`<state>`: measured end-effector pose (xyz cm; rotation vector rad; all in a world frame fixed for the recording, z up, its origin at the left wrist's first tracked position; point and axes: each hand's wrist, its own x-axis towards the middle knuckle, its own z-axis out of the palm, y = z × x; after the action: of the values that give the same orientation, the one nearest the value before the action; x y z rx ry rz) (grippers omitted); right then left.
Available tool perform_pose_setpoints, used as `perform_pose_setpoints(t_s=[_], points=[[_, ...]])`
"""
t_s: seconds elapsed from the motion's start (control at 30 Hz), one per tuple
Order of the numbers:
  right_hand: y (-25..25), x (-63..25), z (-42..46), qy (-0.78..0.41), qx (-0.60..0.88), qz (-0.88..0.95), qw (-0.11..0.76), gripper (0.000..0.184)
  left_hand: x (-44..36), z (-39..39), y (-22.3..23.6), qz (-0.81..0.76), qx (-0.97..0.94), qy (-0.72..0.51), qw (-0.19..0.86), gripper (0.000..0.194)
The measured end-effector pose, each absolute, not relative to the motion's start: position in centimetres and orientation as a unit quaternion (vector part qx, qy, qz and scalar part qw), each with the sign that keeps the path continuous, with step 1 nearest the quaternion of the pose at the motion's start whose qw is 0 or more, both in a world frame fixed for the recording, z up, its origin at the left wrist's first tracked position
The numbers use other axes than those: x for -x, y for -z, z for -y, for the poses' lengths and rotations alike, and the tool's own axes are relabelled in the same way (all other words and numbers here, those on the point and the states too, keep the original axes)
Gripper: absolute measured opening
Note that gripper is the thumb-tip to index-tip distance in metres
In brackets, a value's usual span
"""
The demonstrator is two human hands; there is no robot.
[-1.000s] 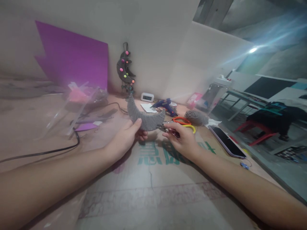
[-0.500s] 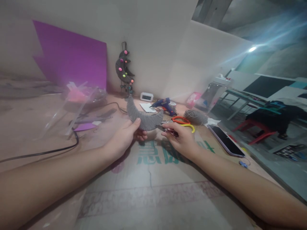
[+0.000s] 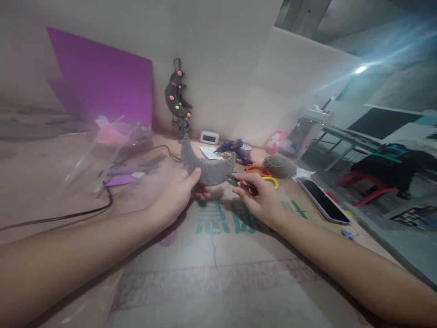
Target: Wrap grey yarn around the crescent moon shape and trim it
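We held the grey yarn-wrapped crescent-shaped moon piece (image 3: 205,165) in our left hand (image 3: 179,197), thumb pressed on the outer curve near its lowest part and fingers curled behind, so that grip was closed on the crescent and kept it lifted above the cardboard-covered surface (image 3: 218,255). The crescent opened upward, its long axis running left to right: one horn rose high on the left, the shorter horn ended lower on the right. That right horn was the end nearest our right hand (image 3: 261,200), which sat just beside it, a little lower and to the right. The right grip was narrow, its fingers bunched around something small and dark that we could not make out; whether it touched the horn tip we could not tell. So the free end of the crescent pointed toward the right hand, while the left hand supported the belly from below. Just beyond the right hand's fingers lay the orange-and-yellow-handled scissors (image 3: 262,175), with a ball of grey yarn (image 3: 278,166) further right and a blue hot-glue gun (image 3: 234,149) behind.
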<state>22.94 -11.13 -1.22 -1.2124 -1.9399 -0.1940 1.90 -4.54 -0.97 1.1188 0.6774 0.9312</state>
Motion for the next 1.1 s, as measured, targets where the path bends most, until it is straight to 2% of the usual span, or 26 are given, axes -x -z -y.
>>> perform_pose_setpoints(t_s=[0.1, 0.27, 0.53, 0.77, 1.1], points=[[1.19, -22.86, 11.28, 0.082, 0.468, 0.775, 0.416, 0.026, -1.92, 4.52, 0.96, -0.301, -0.506, -0.418, 0.692, 0.022], [0.92, -22.53, 11.33, 0.103, 0.453, 0.797, 0.386, 0.024, -1.87, 4.72, 1.06, -0.300, -0.526, -0.413, 0.680, 0.021], [0.74, -22.41, 11.56, 0.106, 0.453, 0.796, 0.387, 0.024, -1.85, 4.97, 1.51, -0.280, -0.603, -0.391, 0.637, 0.024], [0.63, -22.25, 11.73, 0.100, 0.465, 0.790, 0.387, 0.023, -1.75, 5.17, 1.09, -0.271, -0.679, -0.367, 0.576, 0.015], [0.54, -22.25, 11.78, 0.114, 0.430, 0.809, 0.385, 0.023, -1.34, 5.04, 1.18, -0.289, -0.732, -0.351, 0.508, 0.023]])
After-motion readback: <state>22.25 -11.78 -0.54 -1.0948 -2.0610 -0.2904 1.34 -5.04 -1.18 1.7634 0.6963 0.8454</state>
